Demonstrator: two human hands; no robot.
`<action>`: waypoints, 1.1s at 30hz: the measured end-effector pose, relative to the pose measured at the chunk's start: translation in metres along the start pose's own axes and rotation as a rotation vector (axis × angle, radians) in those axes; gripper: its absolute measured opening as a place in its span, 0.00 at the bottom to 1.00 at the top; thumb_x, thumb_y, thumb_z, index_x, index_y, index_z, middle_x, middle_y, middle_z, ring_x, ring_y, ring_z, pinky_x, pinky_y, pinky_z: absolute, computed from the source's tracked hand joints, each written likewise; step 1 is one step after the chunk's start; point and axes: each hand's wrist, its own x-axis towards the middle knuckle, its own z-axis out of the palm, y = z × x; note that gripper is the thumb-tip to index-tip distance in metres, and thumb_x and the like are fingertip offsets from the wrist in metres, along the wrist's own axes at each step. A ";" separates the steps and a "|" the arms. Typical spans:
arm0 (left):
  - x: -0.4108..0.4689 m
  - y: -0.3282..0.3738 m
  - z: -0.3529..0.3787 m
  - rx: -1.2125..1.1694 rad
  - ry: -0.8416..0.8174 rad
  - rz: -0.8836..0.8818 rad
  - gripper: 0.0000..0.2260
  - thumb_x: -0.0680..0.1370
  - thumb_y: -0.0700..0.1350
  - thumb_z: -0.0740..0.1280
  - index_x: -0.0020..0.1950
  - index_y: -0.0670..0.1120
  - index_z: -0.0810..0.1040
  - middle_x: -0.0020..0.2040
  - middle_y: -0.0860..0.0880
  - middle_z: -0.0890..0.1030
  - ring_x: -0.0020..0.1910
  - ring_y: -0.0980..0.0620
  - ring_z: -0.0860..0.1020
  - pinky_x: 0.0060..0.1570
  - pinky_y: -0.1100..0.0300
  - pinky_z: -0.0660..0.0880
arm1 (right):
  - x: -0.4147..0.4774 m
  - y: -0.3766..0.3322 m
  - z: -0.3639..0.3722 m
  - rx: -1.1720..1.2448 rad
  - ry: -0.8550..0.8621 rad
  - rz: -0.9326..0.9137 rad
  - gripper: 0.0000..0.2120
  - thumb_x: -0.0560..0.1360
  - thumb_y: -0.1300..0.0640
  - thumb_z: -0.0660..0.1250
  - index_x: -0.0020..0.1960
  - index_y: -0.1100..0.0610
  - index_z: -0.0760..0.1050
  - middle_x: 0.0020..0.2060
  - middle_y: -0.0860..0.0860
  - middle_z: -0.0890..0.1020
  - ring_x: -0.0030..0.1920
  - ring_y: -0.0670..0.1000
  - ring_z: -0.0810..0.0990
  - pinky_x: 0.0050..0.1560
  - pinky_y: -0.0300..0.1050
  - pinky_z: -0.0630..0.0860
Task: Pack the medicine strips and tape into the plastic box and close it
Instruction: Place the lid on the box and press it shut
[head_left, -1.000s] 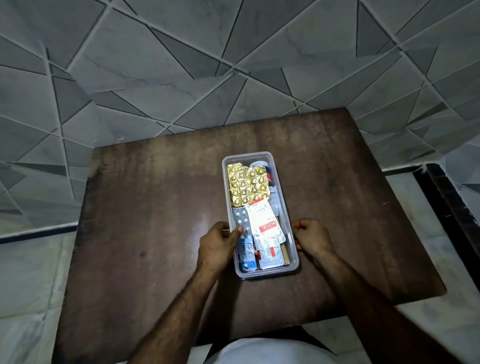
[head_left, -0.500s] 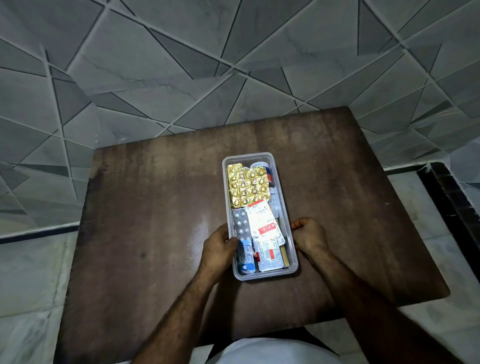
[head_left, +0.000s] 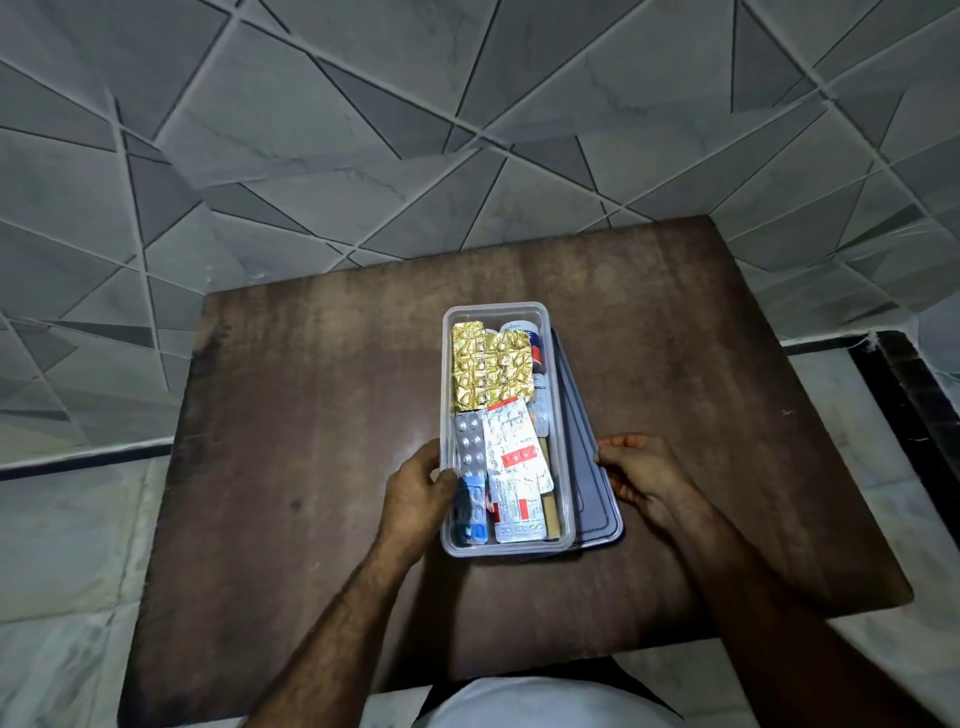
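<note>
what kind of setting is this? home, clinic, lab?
Most likely a home, though that is a guess. A small dark brown wooden table stands on a floor of grey marble-look geometric tiles, and a clear plastic box holds mixed household medicine strips, among them a gold foil blister strip. No clinical or lab equipment shows.

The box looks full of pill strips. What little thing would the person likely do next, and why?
Probably draw the dark lid out with the right hand: it lies partly under the open plastic box, the strips already inside, and the left hand steadies the box's wall.
</note>
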 end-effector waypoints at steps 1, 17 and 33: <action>0.000 0.000 0.000 -0.013 0.003 0.000 0.16 0.79 0.38 0.61 0.67 0.46 0.75 0.59 0.50 0.82 0.52 0.52 0.81 0.56 0.53 0.79 | 0.000 -0.003 -0.002 0.040 -0.019 0.001 0.06 0.72 0.69 0.67 0.47 0.63 0.80 0.40 0.59 0.82 0.41 0.55 0.78 0.51 0.54 0.80; 0.004 -0.005 0.008 0.008 0.046 0.004 0.17 0.78 0.37 0.61 0.67 0.46 0.75 0.54 0.53 0.82 0.44 0.63 0.80 0.36 0.78 0.74 | -0.056 -0.092 -0.053 0.283 -0.115 -0.206 0.08 0.72 0.70 0.66 0.48 0.62 0.80 0.38 0.53 0.86 0.42 0.50 0.84 0.45 0.44 0.83; 0.007 0.044 0.018 0.112 0.235 0.162 0.18 0.77 0.50 0.68 0.65 0.46 0.76 0.60 0.49 0.81 0.55 0.53 0.80 0.56 0.58 0.78 | -0.081 -0.091 -0.001 0.215 -0.110 -0.324 0.13 0.69 0.69 0.71 0.53 0.63 0.79 0.44 0.58 0.85 0.41 0.52 0.83 0.39 0.40 0.81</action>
